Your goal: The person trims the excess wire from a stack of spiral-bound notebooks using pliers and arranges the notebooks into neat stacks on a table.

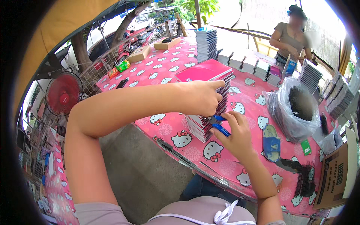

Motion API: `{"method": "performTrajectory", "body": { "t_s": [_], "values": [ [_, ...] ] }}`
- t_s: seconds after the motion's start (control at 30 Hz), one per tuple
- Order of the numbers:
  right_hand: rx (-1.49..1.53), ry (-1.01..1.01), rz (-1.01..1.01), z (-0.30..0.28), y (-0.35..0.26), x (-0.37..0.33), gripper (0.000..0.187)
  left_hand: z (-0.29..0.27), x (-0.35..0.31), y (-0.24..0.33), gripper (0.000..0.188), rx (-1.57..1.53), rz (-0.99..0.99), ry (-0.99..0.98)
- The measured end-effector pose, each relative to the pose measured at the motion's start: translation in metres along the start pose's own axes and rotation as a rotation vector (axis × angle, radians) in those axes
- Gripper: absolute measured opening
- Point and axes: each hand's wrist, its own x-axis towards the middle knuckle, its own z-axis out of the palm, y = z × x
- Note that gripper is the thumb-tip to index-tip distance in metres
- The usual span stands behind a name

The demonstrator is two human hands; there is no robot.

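Notebooks point(210, 101), spiral-bound and pink-covered, sit stacked at the bench point(168, 129) edge within reach. Left hand point(204, 98) presses the stack's wire side, fingers together, steadying it. Right hand point(234, 135) pinches blue-handled pliers point(218, 125) against the coils.

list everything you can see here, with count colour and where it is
spiral notebook stack: one, pink cover on top, table middle, under the hands
blue-handled pliers: one, at the stack's wire spines
other notebook stacks: several, pale, along the table's far side and right end
clear plastic bag: one, dark contents, right of the stack
pink cartoon-cat tablecloth: one, covering the table
cardboard boxes: two, brown, far left of table
red fan: one, left of table
another person: one, standing at the far right end
left hand: pressing on the stack's side
right hand: holding the pliers
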Motion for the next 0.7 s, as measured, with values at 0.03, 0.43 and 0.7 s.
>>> {"method": "performTrajectory", "body": {
  "t_s": [0.03,0.43,0.7],
  "values": [
    [-0.007,0.005,-0.021,0.000,0.000,0.002,0.049,0.000,0.000,-0.001,0.012,-0.016,-0.002,0.014],
    [1.067,-0.728,1.047,-0.011,0.017,0.023,0.042,-0.007,-0.001,-0.005,0.009,-0.094,0.010,0.005],
    [0.193,-0.104,0.123,-0.002,0.004,0.000,0.036,-0.004,-0.001,-0.007,0.018,-0.116,0.021,-0.025]
  ]
}}
